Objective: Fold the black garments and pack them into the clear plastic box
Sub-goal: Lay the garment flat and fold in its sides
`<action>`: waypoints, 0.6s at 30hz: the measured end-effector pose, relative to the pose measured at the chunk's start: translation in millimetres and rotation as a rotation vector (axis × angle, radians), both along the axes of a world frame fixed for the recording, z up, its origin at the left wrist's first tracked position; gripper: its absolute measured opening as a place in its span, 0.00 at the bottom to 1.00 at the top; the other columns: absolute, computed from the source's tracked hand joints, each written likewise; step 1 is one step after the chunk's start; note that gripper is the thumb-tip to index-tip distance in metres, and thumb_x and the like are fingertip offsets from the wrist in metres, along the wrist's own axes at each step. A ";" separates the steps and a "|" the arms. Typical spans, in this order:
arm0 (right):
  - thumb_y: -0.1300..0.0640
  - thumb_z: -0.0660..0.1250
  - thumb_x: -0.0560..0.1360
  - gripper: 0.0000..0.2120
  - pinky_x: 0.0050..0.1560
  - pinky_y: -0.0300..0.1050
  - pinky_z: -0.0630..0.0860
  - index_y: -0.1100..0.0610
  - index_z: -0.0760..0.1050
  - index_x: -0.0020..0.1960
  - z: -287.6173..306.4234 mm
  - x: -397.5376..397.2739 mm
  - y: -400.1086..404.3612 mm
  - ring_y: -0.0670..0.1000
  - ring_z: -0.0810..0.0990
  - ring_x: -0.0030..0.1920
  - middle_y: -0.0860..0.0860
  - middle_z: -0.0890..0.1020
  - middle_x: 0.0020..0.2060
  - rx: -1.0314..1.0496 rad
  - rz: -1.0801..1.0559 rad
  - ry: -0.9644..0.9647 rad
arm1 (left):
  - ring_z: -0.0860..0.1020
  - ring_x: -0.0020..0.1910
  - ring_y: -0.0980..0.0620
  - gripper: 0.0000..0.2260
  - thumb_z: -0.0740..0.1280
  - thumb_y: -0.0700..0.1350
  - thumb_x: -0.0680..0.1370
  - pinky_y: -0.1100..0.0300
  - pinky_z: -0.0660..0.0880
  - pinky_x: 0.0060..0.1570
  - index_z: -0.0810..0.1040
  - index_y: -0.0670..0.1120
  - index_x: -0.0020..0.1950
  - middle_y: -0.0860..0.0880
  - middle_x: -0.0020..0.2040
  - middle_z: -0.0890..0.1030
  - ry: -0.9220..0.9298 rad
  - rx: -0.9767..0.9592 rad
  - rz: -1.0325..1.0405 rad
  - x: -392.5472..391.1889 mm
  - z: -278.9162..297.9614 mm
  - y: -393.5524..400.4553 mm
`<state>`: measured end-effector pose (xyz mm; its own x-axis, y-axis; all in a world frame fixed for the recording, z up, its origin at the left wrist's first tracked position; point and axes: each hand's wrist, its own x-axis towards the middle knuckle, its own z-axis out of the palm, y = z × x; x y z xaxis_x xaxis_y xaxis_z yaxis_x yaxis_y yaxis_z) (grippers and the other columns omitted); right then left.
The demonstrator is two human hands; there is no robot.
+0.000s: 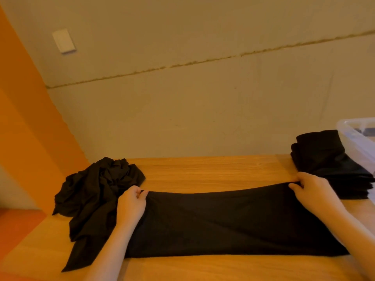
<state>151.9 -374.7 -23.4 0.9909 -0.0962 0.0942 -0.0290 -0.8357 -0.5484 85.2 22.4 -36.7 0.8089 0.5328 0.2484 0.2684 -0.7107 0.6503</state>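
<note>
A black garment (227,222) lies spread as a wide flat band across the wooden table (203,171). My left hand (132,201) pinches its far left corner, and my right hand (312,191) pinches its far right corner. The far edge is stretched taut between both hands. A crumpled heap of black garments (95,191) sits at the left, one strip trailing toward the near edge. A stack of folded black garments (328,161) stands at the right, beside the clear plastic box (357,136), which is partly cut off by the frame's edge.
The table backs onto a pale wall (203,88) with a white switch plate (64,40). An orange wall panel (24,118) rises at the left. Bare wood shows between the heap and the stack.
</note>
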 end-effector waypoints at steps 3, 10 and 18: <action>0.59 0.64 0.76 0.03 0.30 0.36 0.65 0.59 0.74 0.47 -4.9 -0.4 0.4 0.46 0.74 0.31 0.50 0.75 0.32 -0.024 -0.042 -0.047 | 0.74 0.30 0.54 0.08 0.65 0.41 0.78 0.64 0.65 0.30 0.73 0.45 0.39 0.49 0.30 0.75 -0.048 0.109 0.008 -0.8 -10.7 0.4; 0.58 0.65 0.76 0.05 0.28 0.39 0.65 0.60 0.74 0.47 -9.8 -2.0 -0.2 0.46 0.71 0.28 0.49 0.74 0.31 -0.158 -0.066 -0.200 | 0.73 0.31 0.58 0.04 0.65 0.46 0.78 0.66 0.63 0.28 0.74 0.47 0.45 0.54 0.34 0.73 0.082 0.388 -0.007 -9.0 -6.5 -1.9; 0.61 0.71 0.69 0.20 0.55 0.50 0.74 0.56 0.76 0.60 -1.6 -21.0 21.2 0.55 0.76 0.57 0.53 0.78 0.58 -0.482 0.221 -0.307 | 0.59 0.73 0.49 0.31 0.56 0.62 0.77 0.52 0.61 0.70 0.58 0.46 0.75 0.48 0.75 0.60 0.298 0.448 -0.167 -45.1 33.8 -108.5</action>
